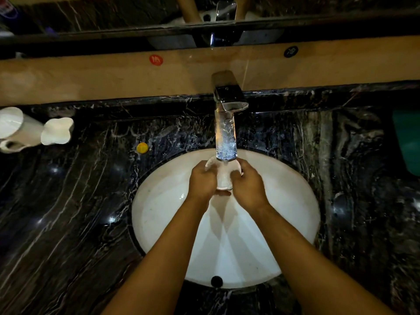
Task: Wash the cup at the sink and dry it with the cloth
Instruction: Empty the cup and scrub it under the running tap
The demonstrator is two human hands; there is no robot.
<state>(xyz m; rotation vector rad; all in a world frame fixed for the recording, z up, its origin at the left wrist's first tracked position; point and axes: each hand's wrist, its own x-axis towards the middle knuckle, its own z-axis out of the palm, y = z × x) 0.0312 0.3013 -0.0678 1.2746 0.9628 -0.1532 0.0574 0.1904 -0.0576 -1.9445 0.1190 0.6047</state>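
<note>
A white cup (223, 177) is held over the white oval sink (159, 214), right under the spout of the chrome faucet (226, 133). Water runs from the spout onto the cup. My left hand (202, 180) grips the cup from its left side. My right hand (247, 185) grips it from the right, fingers curled round it. Both hands hide most of the cup. No cloth is clearly in view.
Dark marble counter (68, 212) surrounds the sink. Two white ceramic cups (22, 130) lie at the far left beside a white cap-like piece (58, 130). A small yellow object (142, 147) sits left of the faucet. A green thing (408, 142) is at the right edge.
</note>
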